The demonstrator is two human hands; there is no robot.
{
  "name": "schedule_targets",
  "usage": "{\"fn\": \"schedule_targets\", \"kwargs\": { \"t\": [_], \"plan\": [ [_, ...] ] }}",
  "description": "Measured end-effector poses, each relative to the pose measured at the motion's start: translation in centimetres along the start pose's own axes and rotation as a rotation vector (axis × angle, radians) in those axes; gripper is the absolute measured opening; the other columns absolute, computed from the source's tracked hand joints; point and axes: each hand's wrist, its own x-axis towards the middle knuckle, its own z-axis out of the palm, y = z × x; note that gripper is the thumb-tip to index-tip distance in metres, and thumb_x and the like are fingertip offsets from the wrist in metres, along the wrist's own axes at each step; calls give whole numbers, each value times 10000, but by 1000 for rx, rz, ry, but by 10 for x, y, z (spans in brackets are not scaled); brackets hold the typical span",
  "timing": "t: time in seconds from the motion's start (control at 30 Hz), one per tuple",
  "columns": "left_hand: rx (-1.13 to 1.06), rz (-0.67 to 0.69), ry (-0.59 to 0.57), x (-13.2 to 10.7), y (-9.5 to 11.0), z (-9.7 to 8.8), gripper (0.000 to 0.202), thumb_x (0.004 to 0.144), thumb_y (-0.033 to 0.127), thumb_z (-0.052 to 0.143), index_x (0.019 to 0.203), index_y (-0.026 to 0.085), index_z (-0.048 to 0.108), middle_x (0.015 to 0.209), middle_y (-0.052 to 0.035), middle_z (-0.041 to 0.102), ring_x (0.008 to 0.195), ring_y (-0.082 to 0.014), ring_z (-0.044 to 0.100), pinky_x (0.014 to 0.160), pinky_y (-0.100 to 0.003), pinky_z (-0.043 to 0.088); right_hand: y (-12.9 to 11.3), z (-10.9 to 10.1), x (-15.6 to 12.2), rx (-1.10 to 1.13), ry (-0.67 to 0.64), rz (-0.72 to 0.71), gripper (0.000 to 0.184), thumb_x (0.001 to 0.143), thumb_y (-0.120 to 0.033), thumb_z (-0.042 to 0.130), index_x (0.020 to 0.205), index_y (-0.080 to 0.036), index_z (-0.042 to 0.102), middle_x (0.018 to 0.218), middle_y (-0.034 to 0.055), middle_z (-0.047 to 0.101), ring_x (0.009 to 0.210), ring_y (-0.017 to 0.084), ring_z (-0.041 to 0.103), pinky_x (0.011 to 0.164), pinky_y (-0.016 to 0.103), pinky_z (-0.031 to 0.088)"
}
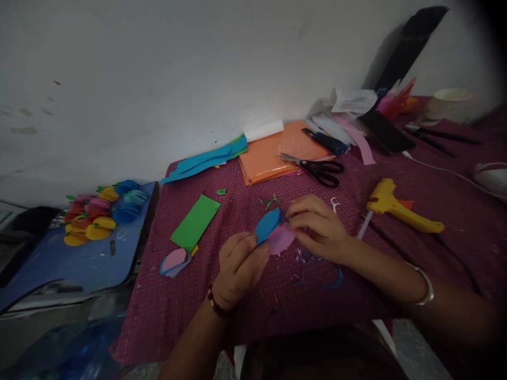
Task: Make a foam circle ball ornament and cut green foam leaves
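Note:
Above the middle of the table, my left hand (243,266) pinches a rounded blue paper cutout (268,225) and a pink paper cutout (282,238) by their near left side. From the opposite side, the fingers of my right hand (319,227) close on the far edge of the same pieces; the exact fingertip contact is partly hidden. Paper scraps (307,257) lie under the right wrist. Left of my hands is a green paper strip (197,221), with a small stack of rounded cutouts (175,261) at its lower end.
Black-handled scissors (322,170) and a utility knife (327,141) rest on orange sheets (261,161). A yellow glue gun (404,207) lies right, its cord trailing. Blue strips (206,161) lie along the wall. Colourful finished paper shapes (101,227) cover part of a blue side table (105,264).

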Motion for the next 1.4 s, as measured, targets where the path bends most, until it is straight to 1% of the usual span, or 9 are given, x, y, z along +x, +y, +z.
{"fn": "schedule_targets", "kwargs": {
  "t": [0.13,0.33,0.5,0.67,0.83,1.0,1.2,1.33,1.4],
  "plan": [
    [-11,1,2,0,1,-1,200,787,90,645,948,206,625,806,-46,681,801,-178,670,725,-335,580,-3,1,1,-11,24,3,198,808,-82,557,885,-263,560,895,29,622,860,191,591,768,379,485],
    [-82,-36,-11,2,2,-3,244,774,61,644,970,201,604,833,-52,675,803,-176,659,742,-340,572,-7,-1,1,176,-38,110,155,833,-102,553,905,-240,551,1192,83,619,1093,207,606,870,400,507],
    [-131,-84,-24,5,1,0,216,771,84,654,941,197,583,838,-57,657,801,-170,631,731,-327,562,-6,-1,-1,245,-41,115,95,865,-144,547,889,-236,557,1034,63,673,1018,193,642,834,377,523],
    [-118,-106,-26,6,-2,4,240,763,126,666,969,204,571,843,-52,654,789,-169,638,723,-313,561,-5,-2,-1,283,-25,123,80,878,-163,555,909,-235,569,1022,65,659,973,190,632,819,374,521],
    [-156,-198,105,-7,-5,14,557,729,193,715,1239,229,495,960,-58,661,857,-186,648,756,-326,567,-4,-3,0,284,16,106,90,861,-148,574,895,-231,575,959,58,645,910,189,629,771,360,519],
    [-396,-438,175,-12,0,23,689,689,215,774,1305,235,466,1056,-66,624,934,-176,633,838,-316,548,-3,-2,-3,318,40,160,129,836,-133,600,907,-241,597,978,48,645,903,188,636,772,353,514],
    [-1076,-971,178,-2,5,30,461,719,403,748,1117,230,591,1023,-50,632,909,-172,613,785,-289,506,-4,6,-6,443,141,432,95,834,-165,643,857,-244,596,908,12,628,863,154,613,758,302,496],
    [-1183,-1137,299,5,2,29,151,754,292,725,794,183,629,853,-3,598,754,-104,548,727,-230,447,-3,9,-6,470,136,504,95,825,-173,663,829,-235,591,850,-1,614,827,139,596,751,284,482],
    [-1182,-1137,325,7,0,27,185,761,229,713,662,162,572,770,16,550,670,-81,498,671,-214,421,-2,8,-7,450,124,484,83,824,-179,664,833,-234,602,863,4,624,835,146,599,763,296,479]
  ]
}}
